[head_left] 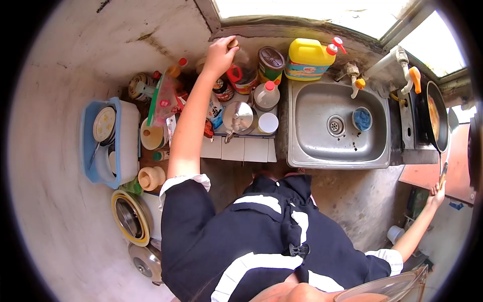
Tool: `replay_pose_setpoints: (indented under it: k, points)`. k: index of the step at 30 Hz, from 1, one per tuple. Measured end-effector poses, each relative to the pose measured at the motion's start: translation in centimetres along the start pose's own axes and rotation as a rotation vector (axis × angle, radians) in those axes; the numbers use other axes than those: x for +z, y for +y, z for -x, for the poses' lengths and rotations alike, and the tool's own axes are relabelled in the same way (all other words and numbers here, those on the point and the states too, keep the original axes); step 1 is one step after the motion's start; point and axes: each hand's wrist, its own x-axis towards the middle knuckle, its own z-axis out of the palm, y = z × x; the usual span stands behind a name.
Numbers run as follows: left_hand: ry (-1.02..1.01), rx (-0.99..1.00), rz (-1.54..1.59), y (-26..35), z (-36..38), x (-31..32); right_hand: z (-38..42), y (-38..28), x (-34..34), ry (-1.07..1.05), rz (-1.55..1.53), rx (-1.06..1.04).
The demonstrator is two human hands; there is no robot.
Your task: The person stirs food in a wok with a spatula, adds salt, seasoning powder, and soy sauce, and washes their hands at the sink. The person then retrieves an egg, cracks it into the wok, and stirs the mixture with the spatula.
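While the right hand (436, 195) is wrapped round a wooden handle (443, 177), I judge its spatula (453, 121) light and stiff, best held well down the wood; blade beside the black pan (435, 118), contact unclear. The left hand (221, 55), I note, pinches a small brown cap (233, 44), likely smooth, near a red-handled jug (234, 73); sink (314, 116) between.

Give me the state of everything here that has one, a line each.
Left hand: curled around a small brown thing
Right hand: closed on a long utensil
Frying pan: over the stove, food inside
Yellow jug: upright, cap seemingly flipped open
Red-capped bottle: upright, capped
Metal pot: lidded
Sink: dark bits near the drain
Cup: holding something blue
Blue basin: holding dishes
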Motion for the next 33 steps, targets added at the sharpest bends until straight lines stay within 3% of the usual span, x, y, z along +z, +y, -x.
replay_pose_setpoints:
  k: [8,11,14,17,24,27,33]
  points:
    - [0.038,-0.259,0.113,0.4,-0.4,0.2,0.2,0.0,-1.0,0.056,-0.024,-0.003]
    - [0.060,-0.273,0.049,1.1,-0.5,0.4,0.7,-0.3,-0.7,0.072,-0.008,0.003]
    - [0.116,-0.237,-0.016,1.1,-0.5,0.9,0.8,-0.4,-0.8,0.084,-0.012,-0.003]
    - [0.312,-0.135,-0.031,-0.2,-0.1,3.0,0.5,-0.3,-1.2,0.038,-0.029,-0.009]
    - [0.522,-0.267,0.222,0.4,0.7,7.0,1.4,-0.7,0.1,0.037,-0.011,0.005]
    - [0.598,-0.227,0.352,0.7,1.0,7.3,1.1,-0.9,0.3,0.038,-0.018,-0.003]
    - [0.520,-0.119,0.463,-1.7,1.5,7.6,2.0,-1.6,1.0,0.067,-0.014,-0.024]
